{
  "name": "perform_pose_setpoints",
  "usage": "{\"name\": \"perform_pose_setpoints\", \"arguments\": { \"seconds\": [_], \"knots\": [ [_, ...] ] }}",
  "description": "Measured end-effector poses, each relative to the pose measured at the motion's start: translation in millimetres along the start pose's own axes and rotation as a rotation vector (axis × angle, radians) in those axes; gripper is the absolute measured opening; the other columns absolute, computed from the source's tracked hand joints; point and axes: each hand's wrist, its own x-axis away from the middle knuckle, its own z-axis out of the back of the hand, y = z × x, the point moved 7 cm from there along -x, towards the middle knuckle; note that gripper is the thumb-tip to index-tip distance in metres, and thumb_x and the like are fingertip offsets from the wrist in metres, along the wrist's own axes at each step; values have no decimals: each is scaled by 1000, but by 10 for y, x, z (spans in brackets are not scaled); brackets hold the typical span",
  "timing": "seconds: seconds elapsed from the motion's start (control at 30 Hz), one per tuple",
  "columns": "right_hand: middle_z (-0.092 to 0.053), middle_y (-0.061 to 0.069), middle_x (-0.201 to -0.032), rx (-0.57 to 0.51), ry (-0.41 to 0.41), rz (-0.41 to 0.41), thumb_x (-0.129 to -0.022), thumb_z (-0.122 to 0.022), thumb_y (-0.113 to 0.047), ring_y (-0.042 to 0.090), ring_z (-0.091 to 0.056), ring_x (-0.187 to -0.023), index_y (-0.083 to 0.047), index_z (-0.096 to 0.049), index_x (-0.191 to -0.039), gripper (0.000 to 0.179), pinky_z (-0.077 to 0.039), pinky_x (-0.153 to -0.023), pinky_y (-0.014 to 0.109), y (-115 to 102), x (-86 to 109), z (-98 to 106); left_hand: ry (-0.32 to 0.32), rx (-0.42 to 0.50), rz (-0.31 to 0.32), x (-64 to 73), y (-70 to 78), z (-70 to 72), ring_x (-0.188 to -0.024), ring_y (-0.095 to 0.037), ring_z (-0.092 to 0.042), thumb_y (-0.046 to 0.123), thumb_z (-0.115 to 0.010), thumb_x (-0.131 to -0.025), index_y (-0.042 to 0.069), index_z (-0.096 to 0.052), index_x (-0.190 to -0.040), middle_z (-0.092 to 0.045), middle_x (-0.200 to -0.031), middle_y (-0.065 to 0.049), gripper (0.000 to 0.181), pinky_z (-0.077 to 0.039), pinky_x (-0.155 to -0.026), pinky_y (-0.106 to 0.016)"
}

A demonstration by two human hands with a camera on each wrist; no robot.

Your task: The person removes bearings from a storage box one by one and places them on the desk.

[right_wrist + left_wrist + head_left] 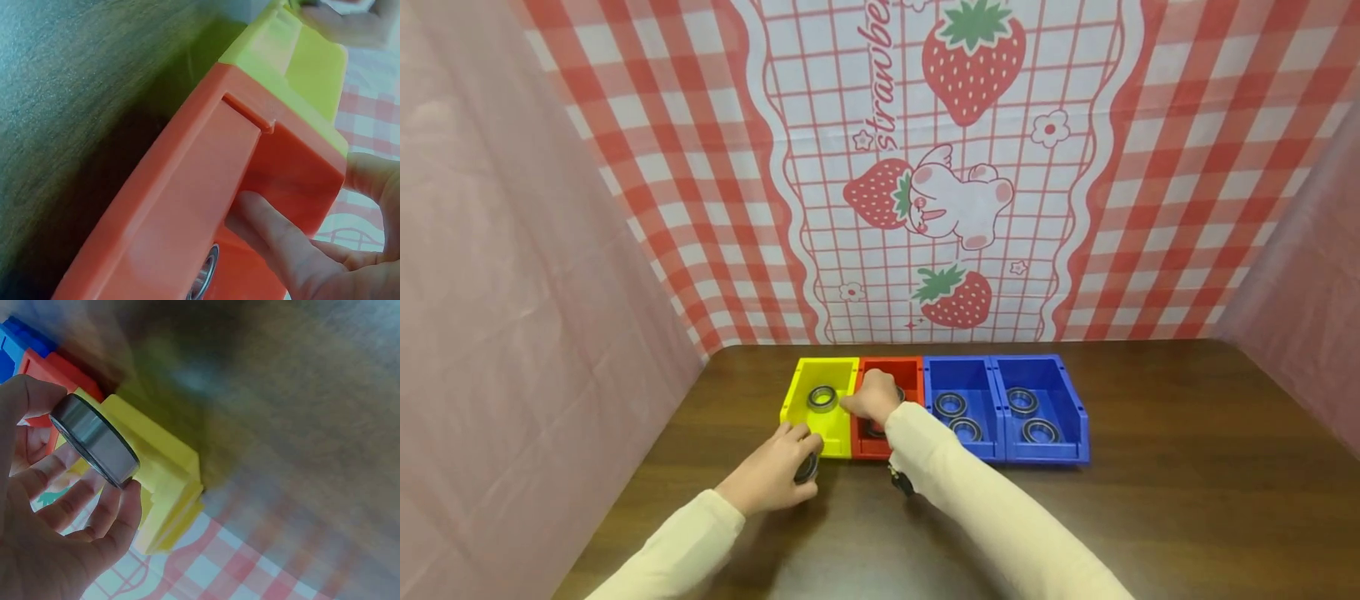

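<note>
My left hand (771, 471) grips a ball bearing (97, 440) just in front of the yellow bin (831, 433). Its thumb and fingertips hold the bearing's shiny outer ring by the edges. Another ball bearing (822, 398) lies inside that bin. My right hand (876, 396) reaches into the red bin (891, 363). In the right wrist view its fingers (269, 231) extend inside, while the thumb is by the wall on the yellow bin's side. No bearing shows between them. A ball bearing (205, 274) lies low in the red bin, partly hidden by its wall.
Right of the red bin, two blue bins (962, 367) each hold two ball bearings (951, 405). All the bins stand side by side on a brown wooden table (1150, 500). A checked strawberry cloth (955, 183) hangs behind, with pink cloth at both sides.
</note>
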Motion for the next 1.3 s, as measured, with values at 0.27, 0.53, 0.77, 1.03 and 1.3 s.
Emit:
{"name": "perform_pose_setpoints", "arguments": {
  "seconds": [0.27, 0.53, 0.77, 1.03, 1.3],
  "knots": [
    [-48, 4, -64, 21, 6, -13, -79, -75, -28, 18, -49, -56, -4, -57, -76, 30, -41, -51, 26, 4, -19, 13, -15, 22, 8, 93, -31, -94, -83, -14, -46, 22, -77, -68, 10, -59, -96, -54, -89, 0, 35, -45, -69, -28],
    [-50, 5, -67, 40, 0, 6, -80, -75, -27, 17, -50, -59, -3, -58, -79, 30, -42, -53, 26, -20, -25, 34, -28, 36, 16, 121, -27, -167, -87, -17, -49, 20, -76, -67, 8, -61, -99, -57, -93, -2, 37, -48, -73, -29],
    [-50, 5, -65, 45, -19, -8, -80, -75, -27, 17, -49, -56, -4, -57, -77, 29, -41, -51, 25, -12, -35, 9, -33, 33, 21, 141, -4, -210, -85, -17, -49, 20, -79, -63, 8, -61, -96, -56, -90, 0, 40, -48, -72, -29],
    [-47, 4, -62, 44, -18, 1, -80, -74, -26, 17, -48, -54, -4, -56, -76, 30, -40, -49, 25, -21, -52, 11, -43, 41, 40, 111, -16, -251, -85, -16, -50, 21, -80, -63, 10, -61, -95, -57, -91, 0, 39, -48, -72, -29],
    [-52, 4, -68, 27, -13, -11, -80, -76, -27, 17, -51, -59, -3, -59, -82, 29, -43, -53, 25, 4, -48, 1, -41, 45, 37, 105, 4, -252, -87, -17, -51, 19, -79, -63, 8, -61, -95, -57, -91, -1, 39, -49, -74, -31]
  ]
}}
